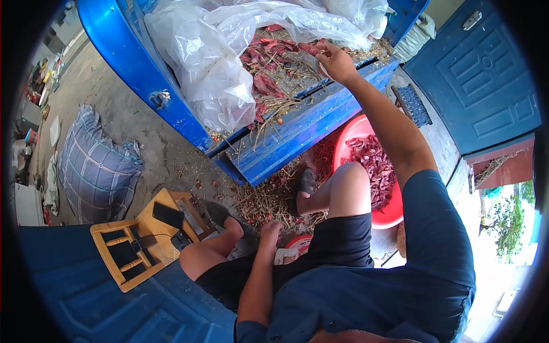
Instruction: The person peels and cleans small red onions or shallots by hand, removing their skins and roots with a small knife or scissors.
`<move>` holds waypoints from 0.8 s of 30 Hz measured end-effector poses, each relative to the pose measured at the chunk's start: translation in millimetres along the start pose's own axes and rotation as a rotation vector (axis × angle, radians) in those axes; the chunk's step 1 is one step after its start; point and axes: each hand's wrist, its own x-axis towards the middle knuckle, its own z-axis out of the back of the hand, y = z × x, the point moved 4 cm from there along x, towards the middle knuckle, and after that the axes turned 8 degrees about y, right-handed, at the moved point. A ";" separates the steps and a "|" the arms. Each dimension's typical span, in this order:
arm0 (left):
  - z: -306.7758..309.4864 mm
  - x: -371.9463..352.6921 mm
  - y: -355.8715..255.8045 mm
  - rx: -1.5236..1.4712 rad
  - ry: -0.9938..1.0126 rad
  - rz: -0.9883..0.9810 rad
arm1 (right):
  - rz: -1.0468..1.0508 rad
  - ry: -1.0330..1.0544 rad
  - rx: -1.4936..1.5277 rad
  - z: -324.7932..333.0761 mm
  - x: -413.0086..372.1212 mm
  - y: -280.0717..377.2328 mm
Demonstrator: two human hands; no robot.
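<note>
My right hand (338,64) reaches over the edge of a blue cart bed (320,123). Its thumb and fingers look spread, with fingertips beside a dried red chili pepper (309,49); whether they touch it is hard to tell. More dried red chilies (267,86) lie there among dry stems (291,66) and chaff. Near my left knee, my left hand (271,231) is closed with its fingers curled, and anything inside it is hidden. To my right, a red basin (394,220) holds a heap of dried chilies (374,166).
Clear plastic sheeting (200,63) drapes over the cart. Stems litter the ground (266,200) around my feet. A smaller red container (300,243) shows partly beside my thigh. At left are a wooden chair (114,228) with a dark phone (167,215) and a stuffed checked sack (97,168).
</note>
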 end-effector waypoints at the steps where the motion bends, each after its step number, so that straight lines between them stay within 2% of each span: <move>1: 0.1 0.3 1.1 0.015 -0.004 -0.016 | 0.015 0.015 0.164 4.2 -9.7 3.7; 3: 1.1 -2.0 5.0 0.004 0.010 -0.017 | 0.025 0.058 0.265 18.2 -36.7 19.6; 5: 1.0 -6.7 3.4 -0.006 0.020 -0.027 | -0.085 0.179 0.711 28.2 -85.8 46.7; 7: -0.6 -11.7 -0.3 0.023 0.021 -0.047 | -0.104 0.423 0.789 14.0 -146.6 47.4; 9: 3.5 -10.9 4.2 0.013 0.034 -0.072 | -0.247 0.724 0.953 -26.0 -219.8 41.2; 11: 4.4 -9.6 3.9 0.014 0.046 -0.095 | -0.362 0.917 0.994 -68.3 -297.3 45.9; 12: 4.2 -11.0 4.3 0.028 0.048 -0.088 | -0.315 1.013 0.959 -96.4 -332.2 40.6; 13: 3.5 -13.8 5.6 0.043 0.048 -0.078 | -0.412 1.075 0.880 -123.6 -366.0 39.5; 15: -1.3 -24.0 2.8 0.070 0.038 -0.075 | -0.392 1.231 0.777 -167.2 -413.2 48.6; 17: -3.1 -25.5 7.0 0.078 0.048 -0.098 | -0.443 1.268 0.840 -201.8 -440.5 60.0; 18: -0.6 -17.2 15.1 0.098 0.000 -0.232 | -0.495 1.247 0.923 -204.3 -443.6 73.6; 20: -1.0 -31.9 3.2 0.077 -0.006 -0.195 | -0.522 1.224 1.002 -215.0 -452.2 88.6; 21: 0.2 -38.4 1.7 0.048 -0.011 -0.136 | -0.699 1.158 1.074 -232.0 -461.8 82.6; 22: 5.7 -35.3 1.6 0.018 -0.001 -0.185 | -0.879 1.086 1.144 -235.2 -463.3 84.9; 23: 12.5 -30.9 2.1 0.022 -0.003 -0.197 | -0.866 1.086 1.145 -236.1 -462.9 88.1; 24: 14.9 -34.9 -1.1 0.032 -0.011 -0.196 | -0.985 1.012 1.242 -230.1 -467.0 95.0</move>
